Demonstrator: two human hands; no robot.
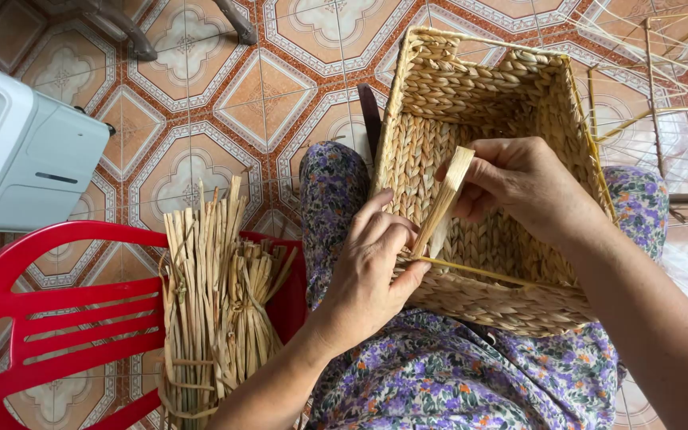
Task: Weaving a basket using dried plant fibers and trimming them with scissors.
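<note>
Patterned orange-and-cream floor tiles (201,103) are seen underneath, with a red plastic chair (57,318) bearing a bundle of dried straw stalks (213,295) and a white appliance (17,151) at the left. A rectangular woven straw basket (479,119) is rested on the floral-clad lap (455,374). Its near rim is gripped by the left hand (372,271), while a flat pale straw strip (443,199) is pinched by the right hand (523,187).

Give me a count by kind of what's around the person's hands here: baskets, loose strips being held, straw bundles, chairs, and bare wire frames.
Woven baskets: 1, on the lap, left hand at its rim
Flat straw strips: 1, pinched in the right hand
Straw bundles: 1, tied, leaning on the chair
Red plastic chairs: 1
Bare wire frames: 1
Total: 5
</note>
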